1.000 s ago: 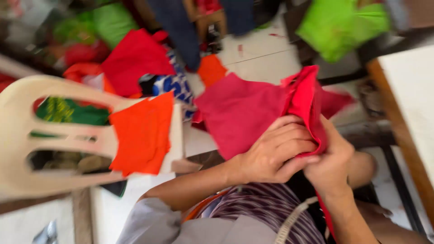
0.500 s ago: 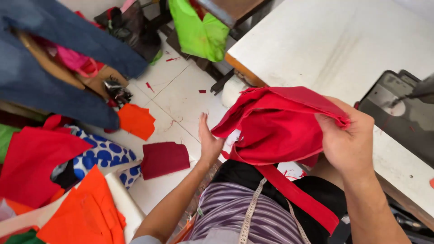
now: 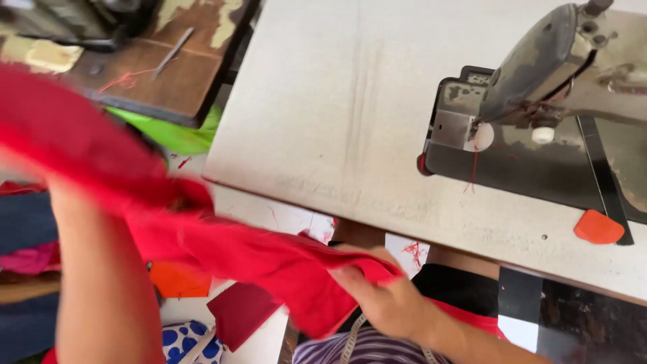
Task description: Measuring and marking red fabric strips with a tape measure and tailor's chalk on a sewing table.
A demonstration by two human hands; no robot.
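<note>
A red cloth (image 3: 222, 246) stretches in a blurred band from the upper left down to the bottom middle. My right hand (image 3: 387, 300) grips its lower end, just below the front edge of the white sewing table (image 3: 350, 121). My left forearm (image 3: 94, 283) rises at the left. My left hand is covered by the raised end of the cloth and seems to hold it up. A grey sewing machine (image 3: 539, 87) stands on the table at the right, away from both hands.
An orange chalk piece (image 3: 598, 227) lies near the machine's base. A wooden table (image 3: 168, 74) and a green cloth (image 3: 175, 135) sit to the left of the sewing table. Orange (image 3: 178, 280), dark red (image 3: 239, 313) and blue-patterned (image 3: 182, 340) scraps lie on the floor.
The view has swung from the floor and chair to the sewing table. The bunched red cloth is now pulled out long, with my left hand raised to the left and my right hand lower.
</note>
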